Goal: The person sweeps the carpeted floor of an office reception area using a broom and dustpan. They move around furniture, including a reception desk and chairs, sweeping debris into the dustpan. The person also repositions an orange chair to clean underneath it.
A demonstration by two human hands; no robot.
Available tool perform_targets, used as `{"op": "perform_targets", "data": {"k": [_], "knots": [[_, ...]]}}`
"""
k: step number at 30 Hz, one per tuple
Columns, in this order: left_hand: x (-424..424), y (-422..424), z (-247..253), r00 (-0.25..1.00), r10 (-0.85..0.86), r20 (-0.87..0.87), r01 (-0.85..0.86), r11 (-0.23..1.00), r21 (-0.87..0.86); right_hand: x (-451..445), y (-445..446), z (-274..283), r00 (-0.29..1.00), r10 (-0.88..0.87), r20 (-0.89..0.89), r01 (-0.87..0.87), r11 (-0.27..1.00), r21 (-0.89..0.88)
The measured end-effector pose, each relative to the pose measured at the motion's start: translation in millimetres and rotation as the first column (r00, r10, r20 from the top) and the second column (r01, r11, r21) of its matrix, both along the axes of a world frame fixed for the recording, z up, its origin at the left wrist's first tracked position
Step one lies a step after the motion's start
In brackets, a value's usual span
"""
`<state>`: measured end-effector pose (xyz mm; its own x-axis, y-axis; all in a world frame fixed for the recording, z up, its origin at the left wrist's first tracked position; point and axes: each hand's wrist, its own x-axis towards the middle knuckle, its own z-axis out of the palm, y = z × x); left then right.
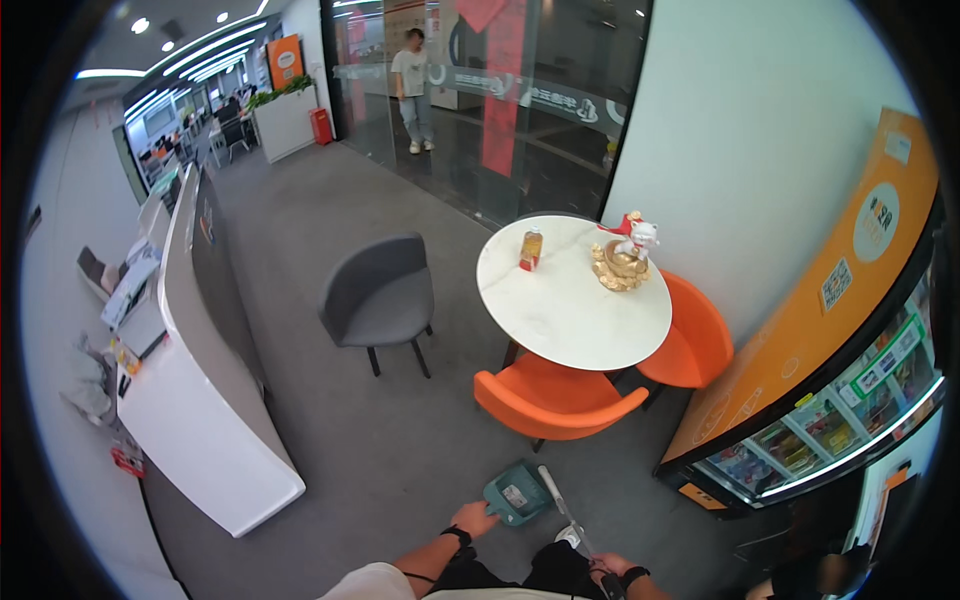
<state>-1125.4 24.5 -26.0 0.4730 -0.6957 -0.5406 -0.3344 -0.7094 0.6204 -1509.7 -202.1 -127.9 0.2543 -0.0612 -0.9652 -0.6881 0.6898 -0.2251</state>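
Note:
My left hand (pixel 474 519) grips the short handle of a teal plastic dustpan (pixel 519 493), which bears a pale label inside its pan. In my right hand (pixel 613 564) is a grey-shafted tool (pixel 576 521), with a narrow pale head (pixel 550 481) slanting up beside the dustpan's right edge. What kind of tool it is, I cannot tell. Both hands are low before my body, with dark bands on the wrists. A white shoe (pixel 570 535) shows behind the shaft.
Ahead stand an orange chair (pixel 559 401), another orange chair (pixel 688 330) and a round white table (pixel 577 322). A grey chair (pixel 382 300) and a white reception counter (pixel 202 427) are leftward. A drinks refrigerator (pixel 825 435) stands right. Beyond the glass door is a person (pixel 412 82).

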Motion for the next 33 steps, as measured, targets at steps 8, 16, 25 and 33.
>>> {"op": "perform_targets", "data": {"k": [8,16,25,33], "knots": [[4,228,38,0.961,0.272,0.059,-0.257,0.948,-0.186,94,40,123,0.999,-0.025,0.021,0.022,0.995,0.102],[-3,301,48,0.887,0.453,0.083,-0.428,0.878,-0.215,161,64,130,0.99,-0.139,0.028,0.122,0.933,0.338],[23,221,77,0.818,0.56,0.132,-0.542,0.827,-0.149,281,35,113,0.995,-0.098,0.029,0.062,0.802,0.594],[27,117,63,0.697,0.689,0.196,-0.705,0.709,0.015,396,4,62,0.951,0.251,0.179,-0.282,0.943,0.177]]}}
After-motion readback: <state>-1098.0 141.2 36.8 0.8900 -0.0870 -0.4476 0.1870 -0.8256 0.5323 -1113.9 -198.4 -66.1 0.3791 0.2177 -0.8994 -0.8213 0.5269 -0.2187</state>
